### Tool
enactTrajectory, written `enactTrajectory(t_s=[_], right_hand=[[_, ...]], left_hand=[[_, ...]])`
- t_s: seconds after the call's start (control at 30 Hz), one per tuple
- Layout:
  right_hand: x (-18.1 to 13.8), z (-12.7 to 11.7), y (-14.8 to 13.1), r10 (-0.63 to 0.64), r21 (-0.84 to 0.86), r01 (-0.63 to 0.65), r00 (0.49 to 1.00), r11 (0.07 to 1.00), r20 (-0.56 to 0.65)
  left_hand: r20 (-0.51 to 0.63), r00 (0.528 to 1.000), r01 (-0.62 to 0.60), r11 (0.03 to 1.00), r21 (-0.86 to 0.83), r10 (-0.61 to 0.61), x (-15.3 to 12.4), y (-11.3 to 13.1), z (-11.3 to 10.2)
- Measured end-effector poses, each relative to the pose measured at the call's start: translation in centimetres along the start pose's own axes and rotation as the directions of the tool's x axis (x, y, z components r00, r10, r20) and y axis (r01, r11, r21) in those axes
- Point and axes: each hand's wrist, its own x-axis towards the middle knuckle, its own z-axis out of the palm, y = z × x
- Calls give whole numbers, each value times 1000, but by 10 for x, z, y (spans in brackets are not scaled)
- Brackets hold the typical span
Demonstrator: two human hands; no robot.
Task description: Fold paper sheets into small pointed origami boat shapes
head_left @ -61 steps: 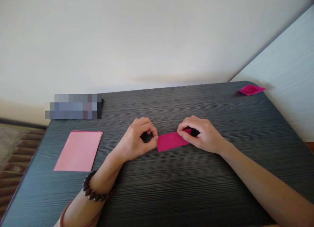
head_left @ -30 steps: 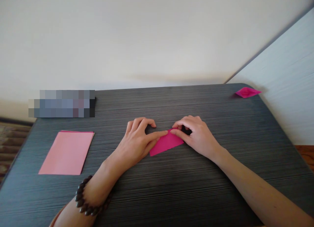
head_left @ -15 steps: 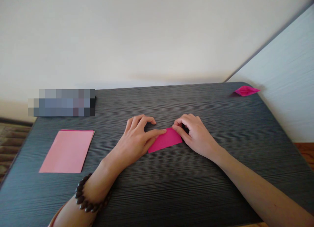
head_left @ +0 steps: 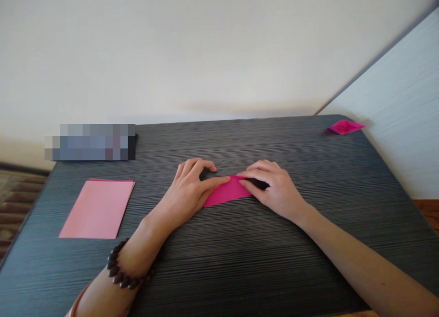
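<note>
Slippage may skew the folded magenta paper strip [head_left: 227,193], since left hand [head_left: 190,189] and right hand [head_left: 275,189] only press it flat, grip wide, clasping nothing.

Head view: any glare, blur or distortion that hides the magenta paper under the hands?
Head view, centre: soft, even light, no glare on the table; the magenta paper is sharp between the left hand and right hand, with a small shadow under the right palm. Head view, edges: the picture softens toward the corners, and a pixelated block masks something at far left.
</note>
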Motion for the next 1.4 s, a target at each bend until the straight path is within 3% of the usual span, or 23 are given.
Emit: enactTrajectory(t_s=[0.2,0.43,0.63,0.83,1.4], right_hand=[[-13,2,2,-201,-155,206,978,966,45],[-13,-2,-1,-259,-112,272,959,956,117],[-13,-4,-1,-270,-109,285,953,952,139],[-15,-3,0,-304,-115,312,949,943,84],[-12,-4,-4,-301,-136,321,942,937,149]], left_hand=[[-16,1000,18,1000,-15,-18,1,0,-1],[-8,1000,5,1000,-24,-5,1,-2,-1],[-23,1000,-11,1000,-28,10,1,-3,-2],[4,1000,-10,999,-32,10,0,-5,-3],[0,997,-76,996,-46,76,0,-4,-4]])
